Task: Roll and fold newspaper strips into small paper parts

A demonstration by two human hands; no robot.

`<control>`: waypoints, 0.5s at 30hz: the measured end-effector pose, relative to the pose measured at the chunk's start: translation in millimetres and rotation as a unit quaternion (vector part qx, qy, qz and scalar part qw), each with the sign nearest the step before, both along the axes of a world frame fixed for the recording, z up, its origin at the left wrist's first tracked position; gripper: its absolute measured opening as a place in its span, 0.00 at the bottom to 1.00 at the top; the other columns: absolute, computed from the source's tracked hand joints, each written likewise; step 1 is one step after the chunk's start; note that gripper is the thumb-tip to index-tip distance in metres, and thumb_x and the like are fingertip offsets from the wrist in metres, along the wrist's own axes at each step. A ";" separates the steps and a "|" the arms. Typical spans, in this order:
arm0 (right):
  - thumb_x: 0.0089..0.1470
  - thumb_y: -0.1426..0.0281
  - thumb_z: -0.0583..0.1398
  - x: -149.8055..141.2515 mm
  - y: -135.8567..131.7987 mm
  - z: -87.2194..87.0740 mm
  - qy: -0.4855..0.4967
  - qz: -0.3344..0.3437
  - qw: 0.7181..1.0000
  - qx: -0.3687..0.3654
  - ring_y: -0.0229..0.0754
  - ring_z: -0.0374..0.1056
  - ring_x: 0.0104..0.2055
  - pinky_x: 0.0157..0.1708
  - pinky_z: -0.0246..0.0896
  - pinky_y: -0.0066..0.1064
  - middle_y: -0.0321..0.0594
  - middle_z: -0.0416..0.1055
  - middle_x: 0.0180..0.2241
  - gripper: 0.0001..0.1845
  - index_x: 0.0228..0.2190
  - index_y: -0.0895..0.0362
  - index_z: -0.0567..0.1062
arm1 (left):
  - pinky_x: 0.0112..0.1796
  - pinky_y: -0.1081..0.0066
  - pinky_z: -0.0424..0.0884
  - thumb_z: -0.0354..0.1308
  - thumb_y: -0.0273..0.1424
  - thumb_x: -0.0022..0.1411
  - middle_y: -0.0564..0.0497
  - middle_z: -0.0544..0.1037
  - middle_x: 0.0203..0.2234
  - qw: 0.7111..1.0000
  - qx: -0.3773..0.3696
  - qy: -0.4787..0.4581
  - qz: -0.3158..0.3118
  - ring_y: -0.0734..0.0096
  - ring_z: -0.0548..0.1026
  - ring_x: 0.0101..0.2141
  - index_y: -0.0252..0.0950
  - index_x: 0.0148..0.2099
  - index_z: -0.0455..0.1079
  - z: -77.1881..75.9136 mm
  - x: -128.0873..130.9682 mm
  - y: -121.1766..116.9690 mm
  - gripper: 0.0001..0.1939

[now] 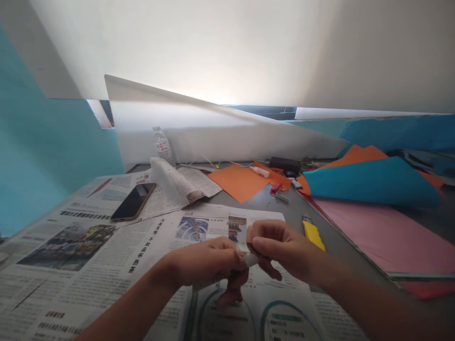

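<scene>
Both my hands meet over the newspaper near the table's front edge. My left hand and my right hand pinch a small rolled or folded piece of newspaper between fingertips and thumbs. The fingers of both hands are closed on it. The piece is small and mostly hidden by my fingers.
A phone lies on the newspaper at left, a water bottle behind it. A yellow utility knife lies right of my hands. Orange paper, a glue tube, blue paper and pink sheets lie further back and right.
</scene>
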State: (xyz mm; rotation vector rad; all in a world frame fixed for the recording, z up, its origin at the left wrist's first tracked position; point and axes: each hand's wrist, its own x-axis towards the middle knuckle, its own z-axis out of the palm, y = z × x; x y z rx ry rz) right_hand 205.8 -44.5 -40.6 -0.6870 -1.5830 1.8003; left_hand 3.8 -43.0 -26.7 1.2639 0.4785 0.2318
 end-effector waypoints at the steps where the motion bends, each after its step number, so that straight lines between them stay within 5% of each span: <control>1: 0.58 0.57 0.60 -0.4 -0.9 0.9 -0.007 -0.004 1.000 -0.009 0.30 0.58 0.16 0.17 0.49 0.23 0.29 0.63 0.18 0.18 0.25 0.57 0.68 | 0.37 0.67 0.69 0.50 0.37 0.58 0.57 0.63 0.09 1.000 0.008 0.010 0.001 0.75 0.63 0.15 0.37 0.19 0.63 0.7 0.3 -0.5 0.17; 6: 0.60 0.53 0.57 0.6 -4.4 9.4 -0.081 0.025 0.996 0.009 0.29 0.57 0.16 0.18 0.48 0.22 0.29 0.64 0.16 0.22 0.26 0.57 0.66 | 0.33 0.69 0.67 0.52 0.40 0.58 0.58 0.63 0.09 0.996 0.053 0.060 0.030 0.76 0.62 0.15 0.38 0.19 0.62 1.7 2.0 -1.3 0.18; 15: 0.60 0.56 0.58 -1.8 -3.0 6.4 -0.063 0.000 0.998 -0.009 0.29 0.57 0.15 0.16 0.48 0.21 0.29 0.65 0.15 0.19 0.25 0.57 0.66 | 0.25 0.72 0.57 0.46 0.35 0.60 0.58 0.61 0.10 0.993 0.079 0.080 0.034 0.75 0.62 0.16 0.37 0.21 0.61 5.9 0.5 -2.7 0.16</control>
